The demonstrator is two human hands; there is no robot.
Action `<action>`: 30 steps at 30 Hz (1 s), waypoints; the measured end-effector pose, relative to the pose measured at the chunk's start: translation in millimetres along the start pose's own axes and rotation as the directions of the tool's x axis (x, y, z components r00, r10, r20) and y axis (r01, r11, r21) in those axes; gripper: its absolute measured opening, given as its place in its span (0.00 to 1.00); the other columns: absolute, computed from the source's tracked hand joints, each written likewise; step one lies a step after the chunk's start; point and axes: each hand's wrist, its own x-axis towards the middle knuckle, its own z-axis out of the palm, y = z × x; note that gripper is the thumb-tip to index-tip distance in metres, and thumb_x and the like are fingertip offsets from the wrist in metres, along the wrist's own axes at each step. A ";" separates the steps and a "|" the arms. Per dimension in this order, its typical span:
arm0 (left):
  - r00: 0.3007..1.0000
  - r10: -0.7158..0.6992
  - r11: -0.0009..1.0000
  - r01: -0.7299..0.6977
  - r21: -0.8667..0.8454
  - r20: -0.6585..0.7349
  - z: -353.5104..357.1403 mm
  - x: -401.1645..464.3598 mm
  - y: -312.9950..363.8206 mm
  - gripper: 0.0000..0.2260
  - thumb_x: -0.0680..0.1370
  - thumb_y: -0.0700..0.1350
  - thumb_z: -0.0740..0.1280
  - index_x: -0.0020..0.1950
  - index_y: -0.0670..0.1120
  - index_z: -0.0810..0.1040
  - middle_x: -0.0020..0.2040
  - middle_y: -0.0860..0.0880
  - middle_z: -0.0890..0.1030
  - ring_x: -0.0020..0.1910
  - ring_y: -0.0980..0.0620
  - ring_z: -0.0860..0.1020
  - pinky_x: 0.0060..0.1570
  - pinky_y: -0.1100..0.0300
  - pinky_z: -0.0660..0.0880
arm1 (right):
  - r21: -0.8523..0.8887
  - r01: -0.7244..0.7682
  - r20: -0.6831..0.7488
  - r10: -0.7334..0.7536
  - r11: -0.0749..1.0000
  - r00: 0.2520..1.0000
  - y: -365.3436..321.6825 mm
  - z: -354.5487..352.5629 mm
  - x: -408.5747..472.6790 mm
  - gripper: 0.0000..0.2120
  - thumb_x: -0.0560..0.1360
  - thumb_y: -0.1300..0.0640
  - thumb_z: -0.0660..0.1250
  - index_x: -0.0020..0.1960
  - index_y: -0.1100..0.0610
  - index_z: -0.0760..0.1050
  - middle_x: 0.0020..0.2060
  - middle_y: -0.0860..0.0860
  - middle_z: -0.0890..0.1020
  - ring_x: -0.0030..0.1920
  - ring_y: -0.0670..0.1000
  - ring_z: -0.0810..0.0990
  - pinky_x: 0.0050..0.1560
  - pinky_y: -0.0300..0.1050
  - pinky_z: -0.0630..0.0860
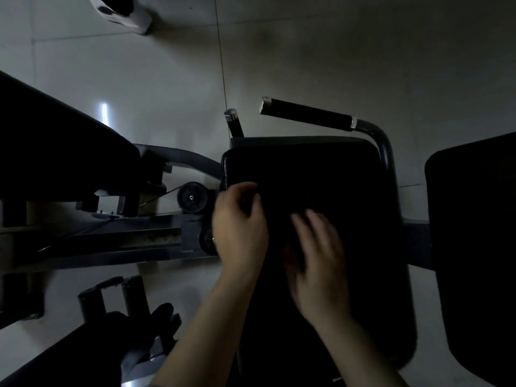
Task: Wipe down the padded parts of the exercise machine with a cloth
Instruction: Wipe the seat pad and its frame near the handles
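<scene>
pale tiled floor (pixel 307 51), white shoe (pixel 122 9) at top left

The blurred right hand (pixel 318 255) lies over the dark black padded seat (pixel 335 191); whether a cloth sits beneath cannot be told. A white shoe (pixel 125 11) is cut off upper left, a black side pad (pixel 474 247) at the right edge.
</scene>
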 end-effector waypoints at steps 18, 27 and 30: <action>0.934 -0.340 0.908 0.357 -0.220 0.113 1.8 5.5 -50.4 0.28 0.79 0.62 0.48 0.72 0.48 0.68 0.67 0.49 0.74 0.67 0.50 0.71 0.61 0.59 0.67 | -0.035 -0.338 -0.162 0.328 0.941 0.931 -6.8 28.9 116.1 0.28 0.75 0.44 0.46 0.70 0.53 0.69 0.72 0.58 0.66 0.72 0.58 0.63 0.70 0.63 0.53; 0.811 -0.497 0.731 0.583 -0.354 0.308 -11.0 2.1 -61.9 0.27 0.81 0.61 0.46 0.67 0.48 0.73 0.65 0.41 0.76 0.64 0.40 0.73 0.67 0.46 0.67 | -0.126 0.236 0.161 -0.214 0.964 0.963 40.1 15.4 26.3 0.27 0.75 0.49 0.55 0.74 0.47 0.58 0.74 0.51 0.64 0.73 0.51 0.59 0.68 0.58 0.62; 0.775 -0.437 0.683 0.616 -0.392 0.456 -22.8 -16.6 -73.2 0.26 0.81 0.59 0.45 0.70 0.48 0.69 0.61 0.42 0.77 0.59 0.40 0.76 0.59 0.47 0.71 | -0.220 -0.060 0.039 0.070 0.974 0.997 106.8 -14.5 33.3 0.27 0.75 0.46 0.52 0.74 0.48 0.59 0.75 0.55 0.60 0.74 0.57 0.57 0.70 0.61 0.60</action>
